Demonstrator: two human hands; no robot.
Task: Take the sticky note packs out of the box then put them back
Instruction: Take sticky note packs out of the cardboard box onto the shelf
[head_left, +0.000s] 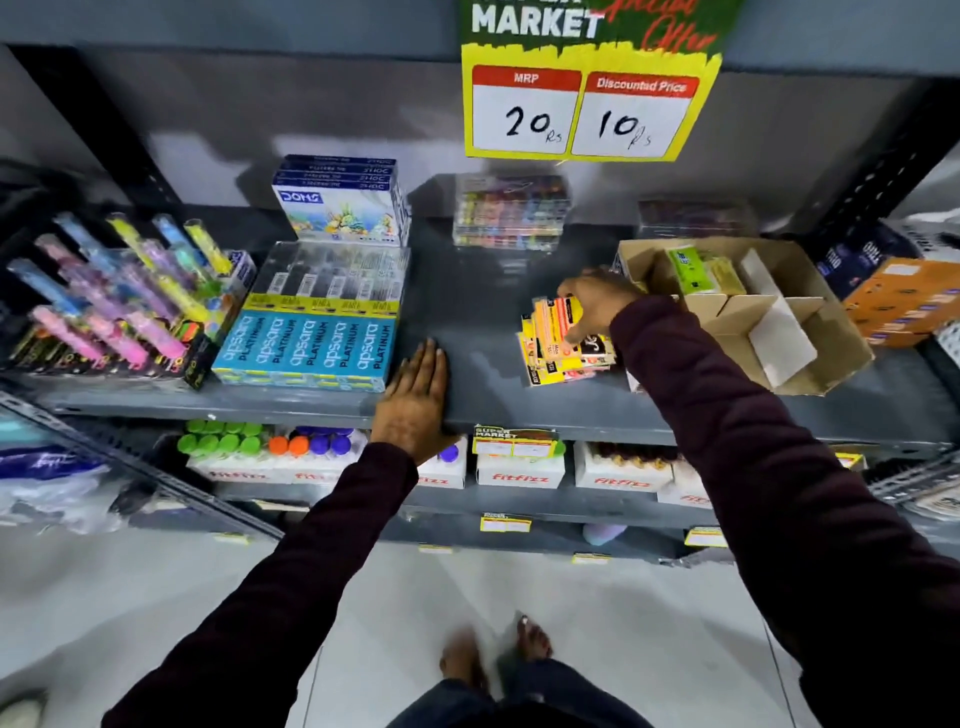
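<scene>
Right now R hand fingers pinch top sticky note pack of a stack on grey shelf, just beside cardboard box w/ more packs inside. L hand flat, fingers spread, on shelf edge.

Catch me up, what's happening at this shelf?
A person is working through sticky note packs at a store shelf. The right hand grips the top of a pile of packs lying on the shelf beside the cardboard box. At least one green pack sits in the box. The left hand rests flat on the shelf edge.
</scene>
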